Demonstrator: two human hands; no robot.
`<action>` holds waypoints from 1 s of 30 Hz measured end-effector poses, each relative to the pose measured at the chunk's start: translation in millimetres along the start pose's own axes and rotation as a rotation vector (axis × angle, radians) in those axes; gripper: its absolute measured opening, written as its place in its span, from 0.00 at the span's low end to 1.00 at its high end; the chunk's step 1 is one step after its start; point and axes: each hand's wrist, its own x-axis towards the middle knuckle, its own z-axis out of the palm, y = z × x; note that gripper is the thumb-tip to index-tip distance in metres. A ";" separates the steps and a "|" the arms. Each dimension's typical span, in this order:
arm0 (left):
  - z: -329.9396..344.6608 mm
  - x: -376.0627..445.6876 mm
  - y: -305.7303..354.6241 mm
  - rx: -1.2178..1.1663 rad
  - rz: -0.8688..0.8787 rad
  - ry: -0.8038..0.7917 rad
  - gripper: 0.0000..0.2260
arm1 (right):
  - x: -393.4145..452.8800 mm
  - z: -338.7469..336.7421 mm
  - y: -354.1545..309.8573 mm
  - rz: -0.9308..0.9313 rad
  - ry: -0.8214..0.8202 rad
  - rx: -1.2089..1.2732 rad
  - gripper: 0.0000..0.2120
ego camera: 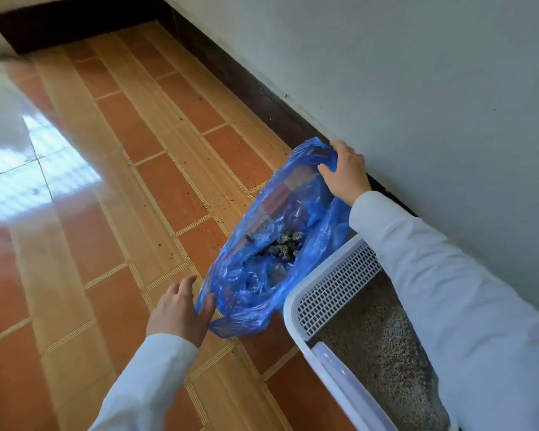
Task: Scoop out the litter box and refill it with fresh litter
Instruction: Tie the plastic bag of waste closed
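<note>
A blue plastic bag (262, 244) lies open on the tiled floor beside a white litter box (296, 318). Grey litter clumps (282, 244) sit at the bottom of the bag. My right hand (346, 172) grips the bag's far rim near the wall. My left hand (181, 309) pinches the bag's near rim with thumb and fingers. The litter box has a white grated step (336, 284) at its end and holds grainy beige litter (383, 346). My right sleeve covers part of the box.
A white wall (417, 88) with a dark baseboard (246, 82) runs along the right, close behind the bag and box. Orange and tan floor tiles (131, 213) stretch to the left, with small dark litter specks scattered near the bag.
</note>
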 end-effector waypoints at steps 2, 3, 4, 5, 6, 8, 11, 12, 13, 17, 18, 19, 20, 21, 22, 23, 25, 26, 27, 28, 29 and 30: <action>0.5 -1.5 2.7 -0.023 -0.032 -0.043 0.24 | 10.6 3.7 -0.5 0.008 -0.018 -0.023 0.24; 0.6 -2.2 4.4 -0.026 -0.036 -0.057 0.24 | 14.2 5.7 -0.5 0.016 -0.026 -0.022 0.24; 1.1 -2.9 5.6 -0.026 -0.035 -0.067 0.24 | 16.3 7.3 -0.7 0.026 -0.027 -0.009 0.23; 1.5 -3.4 6.6 -0.028 -0.036 -0.074 0.23 | 17.5 8.5 -1.1 0.035 -0.021 0.011 0.21; 1.5 -3.8 7.3 -0.035 -0.042 -0.076 0.23 | 17.7 9.5 -1.8 0.044 -0.011 0.033 0.19; 1.2 -5.1 7.9 -0.066 -0.068 -0.060 0.23 | 16.3 10.2 -2.4 0.049 0.013 0.060 0.16; 1.9 -8.2 7.2 -0.079 -0.125 -0.056 0.26 | 12.9 8.7 -1.9 0.052 0.034 0.059 0.12; 3.2 -8.2 5.6 -0.068 -0.151 -0.077 0.28 | 11.5 7.6 -1.4 0.054 0.045 0.057 0.12; 4.3 -8.2 3.6 -0.048 -0.179 -0.108 0.29 | 10.1 6.4 -0.8 0.056 0.057 0.058 0.11; 3.4 -9.5 -0.2 -0.060 -0.201 -0.171 0.27 | -0.9 -2.9 -2.8 0.021 0.092 0.073 0.08; 0.7 -10.8 0.9 -0.108 -0.180 -0.154 0.25 | -4.8 -5.4 -4.3 0.012 0.099 0.086 0.08; -2.7 -11.9 3.0 -0.158 -0.153 -0.125 0.23 | -9.4 -7.3 -6.4 0.010 0.111 0.105 0.07; -7.6 -12.8 5.6 -0.204 -0.120 -0.081 0.21 | -14.8 -9.4 -9.2 0.006 0.128 0.126 0.07; -13.5 -13.5 8.8 -0.257 -0.085 -0.024 0.18 | -20.6 -10.8 -12.3 0.000 0.143 0.153 0.06; -20.9 -14.3 12.9 -0.328 -0.051 0.040 0.15 | -26.4 -12.0 -15.8 -0.012 0.154 0.178 0.04; -29.0 -14.0 17.1 -0.414 -0.016 0.102 0.12 | -31.9 -13.5 -20.1 -0.029 0.161 0.201 0.03; -48.4 -12.2 26.3 -0.577 0.061 0.195 0.08 | -42.7 -19.1 -31.9 -0.078 0.177 0.230 0.03; -59.4 -10.6 31.7 -0.647 0.104 0.228 0.08 | -47.4 -23.4 -40.0 -0.113 0.189 0.239 0.03; -70.6 -7.7 37.3 -0.714 0.143 0.251 0.10 | -51.2 -28.3 -49.1 -0.150 0.204 0.249 0.04; -83.2 -5.4 43.9 -0.784 0.179 0.265 0.11 | -55.1 -35.0 -59.2 -0.195 0.221 0.258 0.04; -96.3 -2.6 51.1 -0.849 0.211 0.269 0.12 | -58.8 -41.6 -69.9 -0.236 0.240 0.266 0.05; -110.0 -0.5 59.1 -0.902 0.245 0.264 0.12 | -62.6 -49.4 -80.9 -0.273 0.260 0.272 0.05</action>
